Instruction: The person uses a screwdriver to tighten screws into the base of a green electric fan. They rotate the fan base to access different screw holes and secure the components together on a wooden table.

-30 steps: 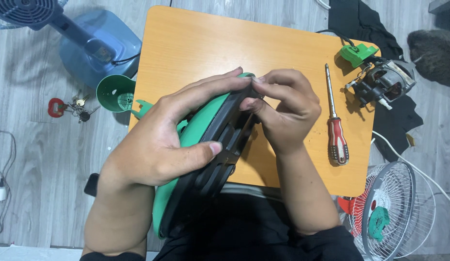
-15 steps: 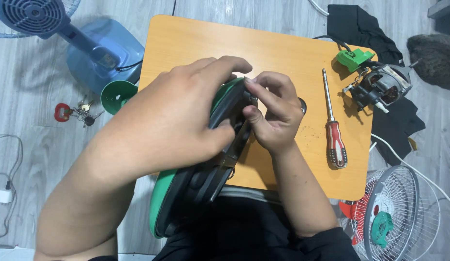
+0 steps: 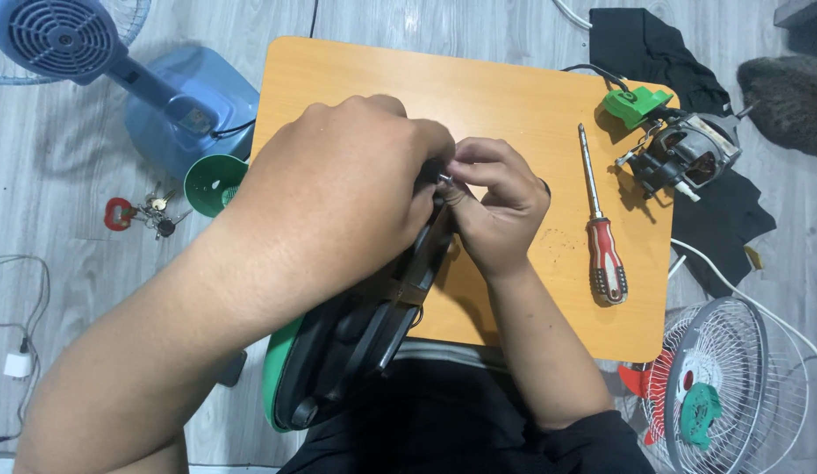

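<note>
Curling over the fan base (image 3: 338, 351), both hands (image 3: 338, 189) (image 3: 492, 206) pinch its top edge.

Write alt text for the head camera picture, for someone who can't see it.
Two bare hands, left hand and right hand, grip a green and black fan base over an orange table. A red-handled screwdriver and a motor lie to the right.

We note a smooth matt orange worktop (image 3: 479, 96), a glossy red-and-white plastic-handled screwdriver (image 3: 605, 254) with a bare metal shaft, black cloth (image 3: 654, 44), and a green-and-black plastic fan base (image 3: 338, 351)
</note>
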